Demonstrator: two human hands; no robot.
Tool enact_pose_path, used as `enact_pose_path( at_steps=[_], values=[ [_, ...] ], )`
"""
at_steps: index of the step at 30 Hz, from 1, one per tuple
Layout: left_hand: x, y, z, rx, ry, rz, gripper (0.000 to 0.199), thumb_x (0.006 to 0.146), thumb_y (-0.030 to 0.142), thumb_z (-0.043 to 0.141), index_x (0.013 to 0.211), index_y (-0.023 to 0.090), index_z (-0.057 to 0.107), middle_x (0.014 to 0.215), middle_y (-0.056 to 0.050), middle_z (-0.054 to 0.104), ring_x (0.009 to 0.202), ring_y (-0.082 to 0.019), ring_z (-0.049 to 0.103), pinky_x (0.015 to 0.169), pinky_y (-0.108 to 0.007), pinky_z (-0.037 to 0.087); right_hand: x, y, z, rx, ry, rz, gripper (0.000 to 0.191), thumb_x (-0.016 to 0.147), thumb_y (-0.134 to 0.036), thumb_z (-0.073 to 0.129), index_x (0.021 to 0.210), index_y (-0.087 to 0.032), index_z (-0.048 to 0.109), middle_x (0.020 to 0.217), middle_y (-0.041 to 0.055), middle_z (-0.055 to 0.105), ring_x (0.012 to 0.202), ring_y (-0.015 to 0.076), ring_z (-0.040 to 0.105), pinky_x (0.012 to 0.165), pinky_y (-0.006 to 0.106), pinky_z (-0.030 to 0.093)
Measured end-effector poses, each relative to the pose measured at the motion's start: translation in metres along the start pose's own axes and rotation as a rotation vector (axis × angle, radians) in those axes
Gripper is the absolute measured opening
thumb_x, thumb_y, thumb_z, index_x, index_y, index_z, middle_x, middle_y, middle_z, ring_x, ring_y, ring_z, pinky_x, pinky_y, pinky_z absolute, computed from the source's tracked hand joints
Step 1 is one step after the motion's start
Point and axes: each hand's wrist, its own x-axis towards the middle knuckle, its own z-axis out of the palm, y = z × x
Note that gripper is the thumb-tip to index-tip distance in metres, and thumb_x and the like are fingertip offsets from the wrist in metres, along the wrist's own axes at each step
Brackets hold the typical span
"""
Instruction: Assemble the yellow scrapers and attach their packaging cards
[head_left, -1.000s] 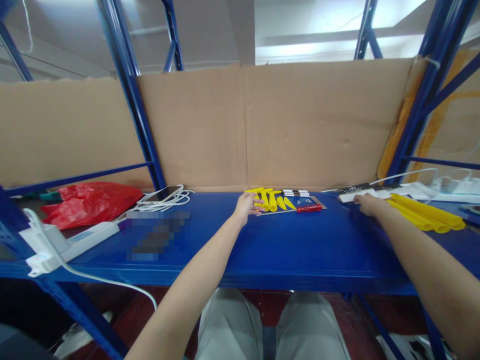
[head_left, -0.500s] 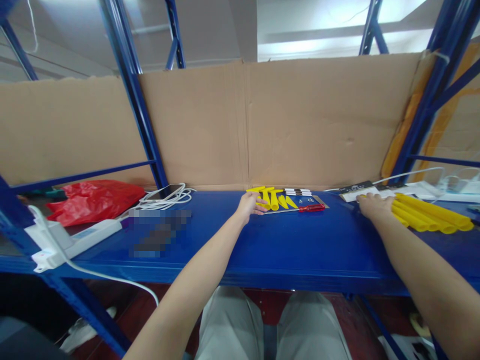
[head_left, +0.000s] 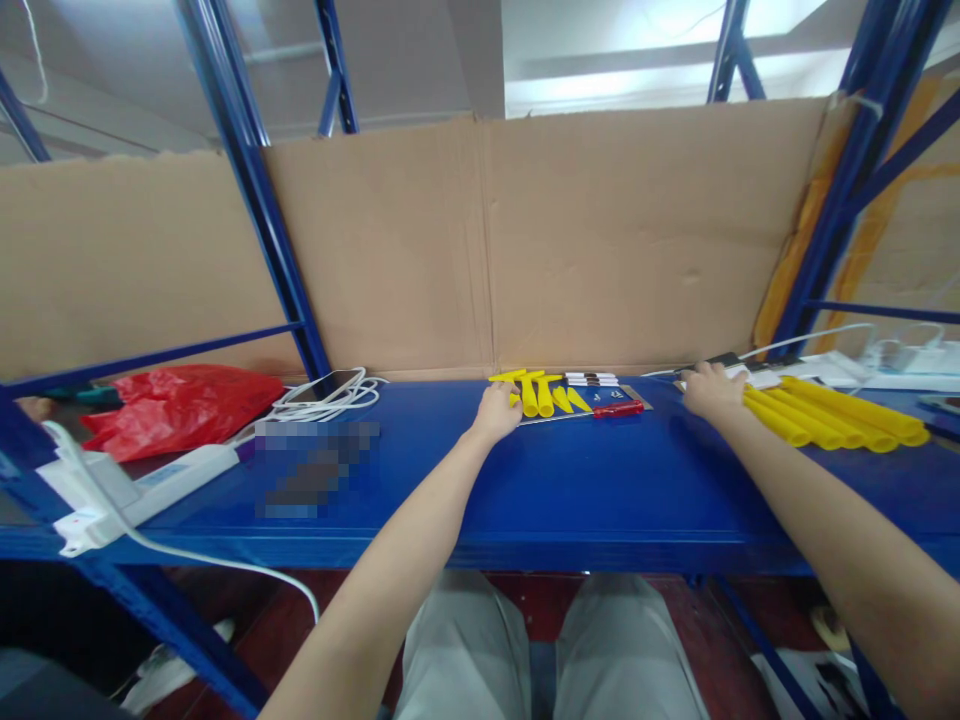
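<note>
My left hand rests at the left end of a row of yellow plastic T-shaped pieces. Its fingers are curled around the leftmost one, whose stem they mostly cover. Small yellow wedge-like pieces lie to the right of the row. Palm down over a black-and-white flat item, my right hand sits just left of several yellow tubes. Its fingertips are hidden behind the hand, so I cannot tell whether it grips anything. In front of the yellow pieces lies a red-handled screwdriver.
White strips with dark bands and small metal bits lie behind the screwdriver. At left are a red plastic bag, a coiled white cable and a white power strip. Cardboard backs the blue shelf.
My right hand has moved left, away from the tube ends, onto the black-and-white item. The left hand's fingers have drawn in around the leftmost yellow piece. The view has shifted slightly.
</note>
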Motion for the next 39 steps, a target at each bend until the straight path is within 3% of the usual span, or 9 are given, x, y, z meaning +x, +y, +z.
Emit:
enact_pose_path(
  at_steps=[2,7,12,17,22,25,31,35,39],
  values=[
    [-0.001,-0.003,0.001,0.130,-0.053,0.037,0.037,0.082,0.020,0.051,0.119,0.016,0.059,0.131,-0.012,0.053,0.125,-0.023,0.045,0.105,-0.035,0.033,0.003,-0.015,-0.013,0.020,0.076,-0.060,0.039,0.083,-0.013,0.036,0.110,-0.014,0.064,0.116,0.0190,0.058,0.114,0.0316,0.046,0.093,0.058,0.033],
    [-0.007,-0.007,0.002,0.258,-0.254,-0.107,0.050,0.089,0.039,0.039,0.139,0.030,0.041,0.151,-0.010,0.028,0.137,-0.030,0.027,0.106,-0.050,0.028,0.000,-0.058,-0.045,0.234,0.160,-0.079,0.037,0.083,-0.016,0.037,0.108,-0.015,0.064,0.117,0.0177,0.059,0.113,0.0308,0.048,0.092,0.054,0.036],
    [-0.009,-0.005,-0.003,0.280,-0.192,-0.096,0.043,0.091,0.038,0.033,0.131,0.031,0.049,0.148,-0.009,0.034,0.136,-0.031,0.028,0.105,-0.059,0.022,-0.012,-0.082,-0.041,0.427,0.144,-0.053,0.037,0.085,-0.017,0.034,0.106,-0.018,0.065,0.117,0.0141,0.060,0.112,0.0271,0.050,0.093,0.047,0.037],
    [-0.012,0.003,-0.012,0.297,-0.055,-0.180,0.039,0.090,0.030,0.034,0.116,0.019,0.060,0.127,-0.016,0.056,0.121,-0.031,0.046,0.103,-0.060,0.025,-0.010,-0.071,-0.025,0.482,0.158,-0.103,0.032,0.083,-0.021,0.040,0.101,-0.022,0.066,0.114,0.0104,0.063,0.109,0.0256,0.053,0.092,0.043,0.040],
    [-0.011,0.001,-0.018,0.337,0.028,-0.263,0.037,0.087,0.023,0.039,0.110,0.010,0.064,0.121,-0.021,0.058,0.118,-0.032,0.049,0.106,-0.051,0.027,-0.009,-0.063,-0.025,0.525,0.111,-0.088,0.031,0.082,-0.022,0.042,0.099,-0.022,0.068,0.113,0.0096,0.064,0.107,0.0261,0.056,0.088,0.040,0.043],
    [-0.009,-0.006,-0.017,0.322,-0.001,-0.194,0.040,0.084,0.014,0.040,0.119,0.011,0.059,0.127,-0.019,0.056,0.119,-0.028,0.049,0.105,-0.045,0.032,-0.010,-0.065,-0.027,0.527,0.079,-0.084,0.032,0.082,-0.023,0.043,0.101,-0.022,0.068,0.114,0.0102,0.065,0.107,0.0269,0.057,0.088,0.041,0.043],
    [-0.011,-0.011,-0.016,0.333,-0.169,-0.111,0.057,0.076,0.001,0.042,0.123,0.029,0.056,0.139,-0.006,0.048,0.131,-0.026,0.039,0.107,-0.063,0.013,-0.010,-0.064,-0.026,0.520,0.067,-0.082,0.033,0.083,-0.023,0.043,0.105,-0.023,0.068,0.115,0.0089,0.065,0.108,0.0256,0.058,0.089,0.039,0.043],
    [-0.012,-0.003,-0.024,0.399,-0.158,-0.173,0.041,0.075,0.007,0.047,0.107,0.025,0.065,0.116,-0.010,0.065,0.114,-0.028,0.055,0.107,-0.063,0.007,-0.008,-0.061,-0.024,0.520,0.061,-0.081,0.033,0.083,-0.025,0.042,0.104,-0.022,0.068,0.113,0.0096,0.066,0.106,0.0260,0.059,0.087,0.039,0.044],
    [-0.011,0.003,-0.030,0.453,-0.033,-0.168,0.030,0.077,0.011,0.048,0.098,0.017,0.068,0.101,-0.015,0.069,0.107,-0.030,0.058,0.110,-0.058,0.000,-0.008,-0.059,-0.025,0.520,0.047,-0.074,0.034,0.084,-0.024,0.041,0.105,-0.021,0.068,0.113,0.0104,0.067,0.106,0.0265,0.060,0.087,0.039,0.044]
  ],
)
